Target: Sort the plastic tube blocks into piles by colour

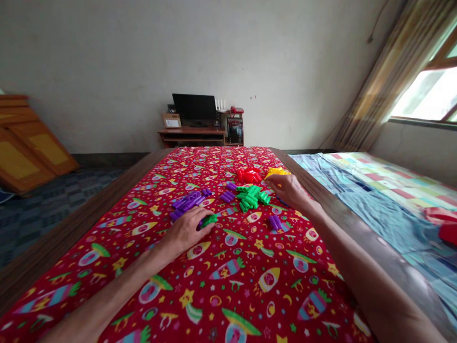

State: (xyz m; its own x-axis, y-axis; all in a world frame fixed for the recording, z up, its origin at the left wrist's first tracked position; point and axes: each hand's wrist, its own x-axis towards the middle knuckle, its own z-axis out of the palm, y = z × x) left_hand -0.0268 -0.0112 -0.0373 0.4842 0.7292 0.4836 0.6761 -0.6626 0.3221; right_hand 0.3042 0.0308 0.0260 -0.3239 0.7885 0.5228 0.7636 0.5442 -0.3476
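My left hand (189, 229) rests low over the cloth, thumb and fingers curled round a green plastic block (209, 220) made of joined tubes. A bit of purple shows beside that block, under the fingers. Just beyond lies a heap of purple tube blocks (189, 202). My right hand (288, 189) is bent down at the near side of the yellow blocks (277, 171), fingers drawn together. What its fingertips hold, if anything, is hidden; some blue shows beneath it. Between the hands are a green block pile (251, 196), red blocks (249, 175) and a separate purple block (275, 222).
A red patterned cloth (232, 295) covers the long table, whose dark wooden edge (389, 267) shows at the right. Beyond it stands a desk (193, 131) with a monitor (194, 108). A bed (342, 190) lies to the right and a wooden cabinet (30, 143) stands left.
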